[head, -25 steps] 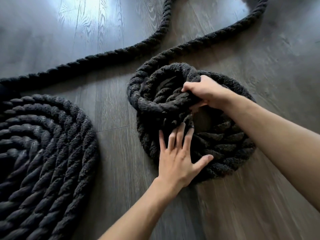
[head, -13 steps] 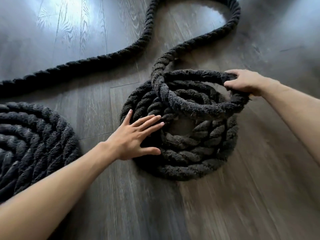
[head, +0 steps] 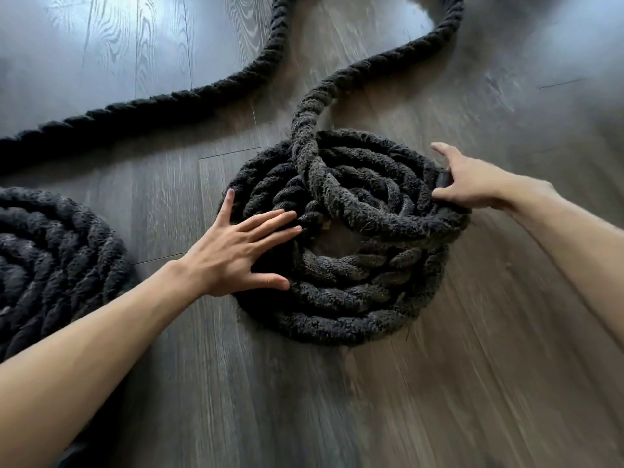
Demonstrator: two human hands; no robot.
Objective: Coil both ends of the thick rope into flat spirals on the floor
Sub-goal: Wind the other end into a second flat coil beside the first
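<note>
Head view: the thick rope (head: 304, 106) lies on the dark wood-grain floor (head: 472, 383) in two round bundles joined by a long free stretch. The central coil (head: 337, 298) sits in the middle of the frame. Its turns are partly flat and partly piled, and one loose upper loop (head: 354, 214) lies tilted across the inner turns. From the coil's far left edge the rope runs away from the person, bends round at the top right of the frame, then comes back diagonally toward the left edge. A second coil (head: 50, 251) lies flat at the left edge, well apart from the central one and only partly in frame. The left hand (head: 236, 255) rests flat on the near-left side of the central coil, fingers straight and spread, palm down on the outer turns. The right hand (head: 472, 184) is at the coil's right rim, beside a smooth black sleeve (head: 444, 180) on the rope. Its thumb sticks out away from the rope and its fingers bend against the top turn, but whether they clasp the rope cannot be told. The central coil lies between the two hands.
</note>
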